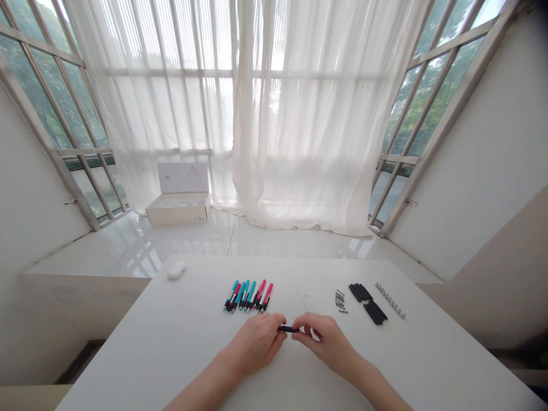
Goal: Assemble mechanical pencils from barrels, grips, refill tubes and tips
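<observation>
My left hand point(257, 344) and my right hand point(326, 340) meet over the white table point(171, 348), and both pinch a short black pen part point(287, 329) between the fingertips. Beyond them lies a tight row of several assembled pens point(248, 297) with teal and pink barrels and black tips. To the right are a small cluster of metal pen parts point(340, 301), a pile of black barrels point(367, 303) and a line of silver parts point(390, 299). A thin transparent sheet or ruler point(305, 299) lies just beyond my right hand.
A white computer mouse point(176, 270) sits near the table's far left corner. Past the far edge, a glossy white sill point(128, 245) holds an open white box point(178, 208). Sheer white curtains point(282, 114) and windows stand behind it.
</observation>
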{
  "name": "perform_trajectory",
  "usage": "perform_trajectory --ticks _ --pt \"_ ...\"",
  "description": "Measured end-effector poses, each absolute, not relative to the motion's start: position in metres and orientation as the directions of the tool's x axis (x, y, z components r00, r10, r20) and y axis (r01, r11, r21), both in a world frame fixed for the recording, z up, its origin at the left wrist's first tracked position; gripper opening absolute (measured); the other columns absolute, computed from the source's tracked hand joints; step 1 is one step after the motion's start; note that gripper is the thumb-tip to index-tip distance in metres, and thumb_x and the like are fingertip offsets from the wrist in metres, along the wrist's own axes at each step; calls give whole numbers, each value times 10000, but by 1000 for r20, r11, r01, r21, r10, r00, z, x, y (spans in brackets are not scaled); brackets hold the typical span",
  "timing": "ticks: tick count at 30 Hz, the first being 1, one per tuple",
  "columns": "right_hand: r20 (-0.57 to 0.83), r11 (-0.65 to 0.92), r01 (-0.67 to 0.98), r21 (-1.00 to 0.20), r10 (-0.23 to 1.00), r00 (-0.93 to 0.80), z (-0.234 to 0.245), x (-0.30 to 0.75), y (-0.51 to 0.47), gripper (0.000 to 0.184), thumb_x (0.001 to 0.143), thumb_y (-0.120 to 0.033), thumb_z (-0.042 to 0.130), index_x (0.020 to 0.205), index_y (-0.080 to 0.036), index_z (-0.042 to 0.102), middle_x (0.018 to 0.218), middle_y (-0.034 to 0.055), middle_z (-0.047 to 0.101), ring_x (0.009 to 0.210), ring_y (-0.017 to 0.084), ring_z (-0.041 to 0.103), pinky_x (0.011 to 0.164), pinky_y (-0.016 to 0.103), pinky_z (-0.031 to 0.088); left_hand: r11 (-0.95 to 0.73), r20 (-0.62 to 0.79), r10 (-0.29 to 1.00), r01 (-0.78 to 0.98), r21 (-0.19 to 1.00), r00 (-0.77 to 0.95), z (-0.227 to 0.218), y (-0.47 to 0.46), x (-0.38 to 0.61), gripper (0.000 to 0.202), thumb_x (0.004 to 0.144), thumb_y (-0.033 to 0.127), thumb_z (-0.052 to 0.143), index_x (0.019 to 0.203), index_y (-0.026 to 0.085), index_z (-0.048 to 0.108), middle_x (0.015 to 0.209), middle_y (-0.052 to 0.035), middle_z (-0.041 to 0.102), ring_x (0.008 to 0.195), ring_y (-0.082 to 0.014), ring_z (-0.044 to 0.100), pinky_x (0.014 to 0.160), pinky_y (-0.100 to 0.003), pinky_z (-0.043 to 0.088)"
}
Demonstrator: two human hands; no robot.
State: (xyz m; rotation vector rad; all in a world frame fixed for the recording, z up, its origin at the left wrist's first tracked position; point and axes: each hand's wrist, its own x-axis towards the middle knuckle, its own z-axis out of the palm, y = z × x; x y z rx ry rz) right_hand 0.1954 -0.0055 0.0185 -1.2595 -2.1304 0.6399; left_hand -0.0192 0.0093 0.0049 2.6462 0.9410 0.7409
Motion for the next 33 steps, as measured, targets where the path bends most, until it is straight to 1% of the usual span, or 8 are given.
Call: perform_trajectory --ticks 5,9,14,16,19,21,27,33 --pt "239 475 615 -630 871 -428 18 194 -8 295 889 -474 543 841 -220 687 723 10 685 612 128 566 617 238 456 -761 378 645 520 387 663 2 10 -19 80 907 162 470 979 196 472 790 -8 607 698 -161 592 602 -237 406" --pt "236 450 650 -613 889 -393 16 193 -8 354 898 -510 520 813 -213 693 703 12 683 601 130 566 602 236 445 -749 355 658 525 405 664 1 10 -20 53 927 192 458 975 194 480 789 -7 608 693 -156 583 599 -235 403" --pt "253 445 709 -548 895 -367 11 192 -7 382 923 -486 486 751 -200 672 646 14 659 579 134 563 569 239 413 -770 362 634 520 369 683 0 9 -20 59 948 178 434 938 187 491 822 -21 615 716 -159 577 634 -251 424" --pt "260 463 708 -533 886 -384 11 192 -8 347 927 -468 486 806 -201 673 679 19 672 582 133 571 583 242 423 -786 373 616 510 350 694 1 10 -20 86 958 171 412 941 184 496 852 -33 619 739 -163 580 656 -262 441" --pt "275 504 676 -538 863 -424 14 192 -10 252 913 -411 514 987 -214 653 809 29 705 613 130 594 628 244 458 -797 382 602 500 338 702 2 11 -19 131 966 152 373 972 183 500 901 -50 619 784 -172 585 686 -276 468" --pt "280 516 663 -542 855 -437 15 193 -10 222 914 -358 499 1019 -218 636 830 29 706 636 133 608 645 245 470 -799 394 600 494 343 696 4 11 -19 155 962 133 357 996 184 499 939 -61 619 832 -178 590 724 -288 487" --pt "261 484 677 -555 873 -411 12 197 -7 239 933 -364 469 947 -219 659 803 39 724 671 159 635 639 255 460 -784 421 619 485 388 664 3 10 -20 208 927 151 441 1131 188 459 1051 -77 608 928 -192 596 788 -304 510" --pt "273 482 716 -504 876 -398 15 197 -7 297 960 -407 441 890 -213 655 717 29 689 620 156 598 597 248 404 -804 467 594 473 359 655 -3 14 -20 180 953 98 347 1022 191 485 953 -58 620 851 -170 606 723 -267 490"
